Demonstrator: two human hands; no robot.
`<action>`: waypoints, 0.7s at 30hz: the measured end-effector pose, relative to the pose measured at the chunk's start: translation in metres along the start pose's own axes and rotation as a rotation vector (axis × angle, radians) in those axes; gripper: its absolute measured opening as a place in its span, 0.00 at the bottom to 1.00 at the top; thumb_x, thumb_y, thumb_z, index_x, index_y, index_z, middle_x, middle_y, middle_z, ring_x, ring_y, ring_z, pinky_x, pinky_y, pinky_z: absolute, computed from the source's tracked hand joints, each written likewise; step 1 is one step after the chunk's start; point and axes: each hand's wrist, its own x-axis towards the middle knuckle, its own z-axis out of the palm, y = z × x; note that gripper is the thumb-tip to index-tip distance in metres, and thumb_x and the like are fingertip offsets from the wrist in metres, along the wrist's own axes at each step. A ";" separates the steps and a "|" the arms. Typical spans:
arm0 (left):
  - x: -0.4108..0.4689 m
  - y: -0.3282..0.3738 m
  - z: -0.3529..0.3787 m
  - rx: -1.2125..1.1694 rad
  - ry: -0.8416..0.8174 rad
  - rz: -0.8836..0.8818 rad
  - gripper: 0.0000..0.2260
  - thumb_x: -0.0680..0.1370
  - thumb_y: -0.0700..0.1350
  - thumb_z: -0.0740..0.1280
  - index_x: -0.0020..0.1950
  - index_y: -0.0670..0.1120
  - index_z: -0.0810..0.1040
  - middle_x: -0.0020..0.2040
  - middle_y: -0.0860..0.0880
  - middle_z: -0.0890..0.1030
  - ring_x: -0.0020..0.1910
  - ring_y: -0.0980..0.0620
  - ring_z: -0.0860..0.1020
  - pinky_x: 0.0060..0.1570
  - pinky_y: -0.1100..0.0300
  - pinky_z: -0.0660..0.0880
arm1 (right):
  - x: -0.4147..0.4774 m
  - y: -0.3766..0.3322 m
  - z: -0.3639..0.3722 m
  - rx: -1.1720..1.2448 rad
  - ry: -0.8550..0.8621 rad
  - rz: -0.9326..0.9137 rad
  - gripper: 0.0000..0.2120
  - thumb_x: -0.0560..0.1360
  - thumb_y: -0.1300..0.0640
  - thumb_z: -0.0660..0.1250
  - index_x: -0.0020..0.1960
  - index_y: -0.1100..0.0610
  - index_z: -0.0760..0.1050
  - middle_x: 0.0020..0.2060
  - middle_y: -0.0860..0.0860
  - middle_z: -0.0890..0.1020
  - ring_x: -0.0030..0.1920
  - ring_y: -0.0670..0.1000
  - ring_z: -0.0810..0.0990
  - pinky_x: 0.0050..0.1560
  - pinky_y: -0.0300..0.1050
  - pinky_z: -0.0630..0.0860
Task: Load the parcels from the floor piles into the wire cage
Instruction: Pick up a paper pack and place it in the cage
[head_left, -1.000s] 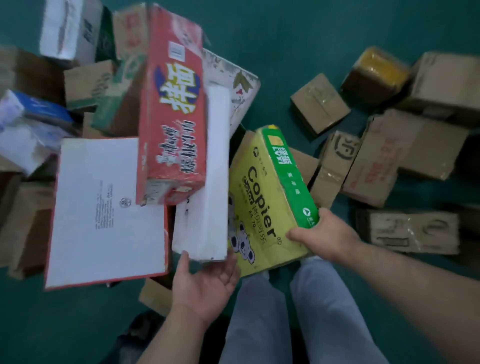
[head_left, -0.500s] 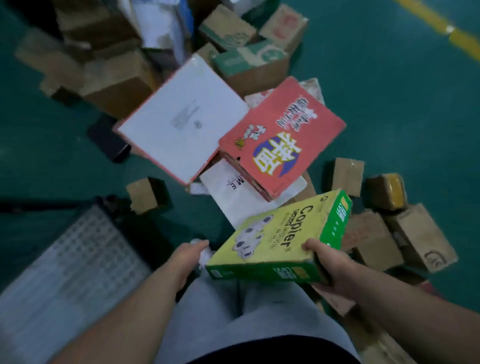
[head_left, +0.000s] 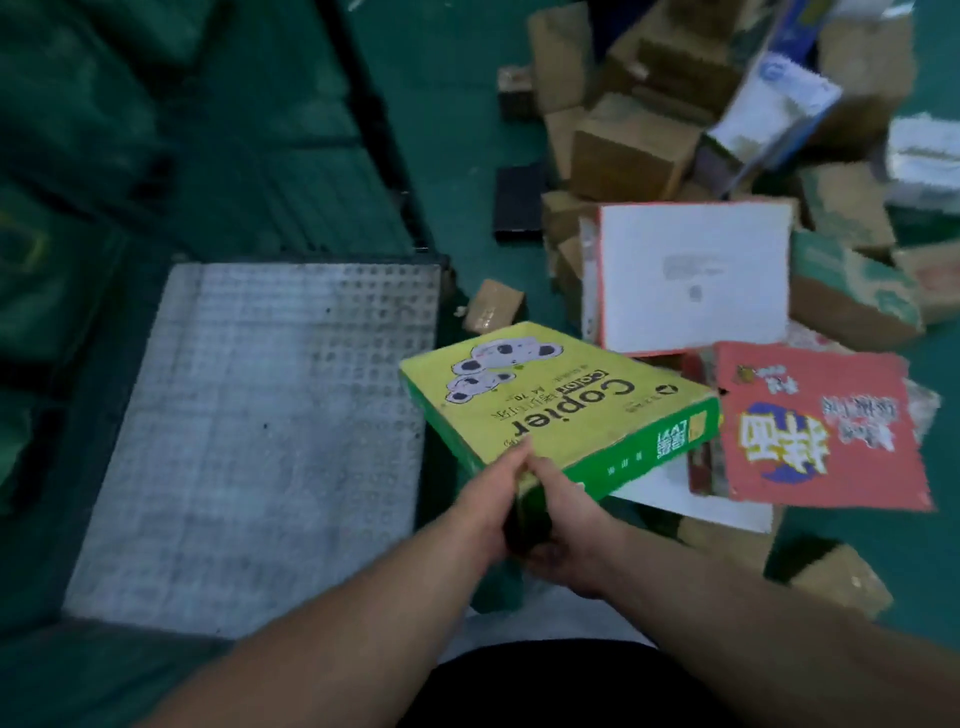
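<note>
Between the grey studded panel and the floor pile of parcels, the yellow-green copier box is held off the floor. Left hand and right hand both grip its near corner, fingers closed round the edges. A red carton lies just beside it.

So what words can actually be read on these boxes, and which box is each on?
"Copier": top of the yellow box, large dark letters.
"A4 70": same top, smaller, less sure.
Its green side: Chinese print, too blurred.
Red box: big yellow and white Chinese characters, too blurred.
White box: small grey print, too small.
Brown cartons: nothing legible.
</note>
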 end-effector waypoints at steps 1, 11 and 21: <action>-0.003 0.000 -0.023 -0.047 0.007 0.034 0.21 0.76 0.58 0.73 0.54 0.40 0.85 0.46 0.37 0.86 0.38 0.40 0.86 0.40 0.49 0.82 | 0.001 0.007 0.019 -0.132 0.033 -0.001 0.32 0.75 0.29 0.62 0.55 0.59 0.80 0.43 0.57 0.85 0.38 0.54 0.83 0.36 0.41 0.76; -0.074 -0.014 -0.335 -0.332 0.121 0.238 0.19 0.73 0.52 0.76 0.59 0.45 0.81 0.50 0.42 0.87 0.51 0.43 0.84 0.60 0.50 0.78 | 0.047 0.008 0.155 -0.260 0.248 -0.256 0.47 0.58 0.23 0.73 0.68 0.48 0.70 0.59 0.56 0.80 0.52 0.60 0.82 0.44 0.56 0.83; -0.074 -0.040 -0.442 -0.719 0.153 0.245 0.17 0.74 0.53 0.75 0.58 0.47 0.79 0.45 0.44 0.87 0.47 0.45 0.85 0.50 0.51 0.81 | 0.089 -0.065 0.300 -0.772 -0.041 -0.189 0.20 0.78 0.48 0.68 0.60 0.63 0.77 0.53 0.65 0.85 0.46 0.62 0.87 0.41 0.57 0.85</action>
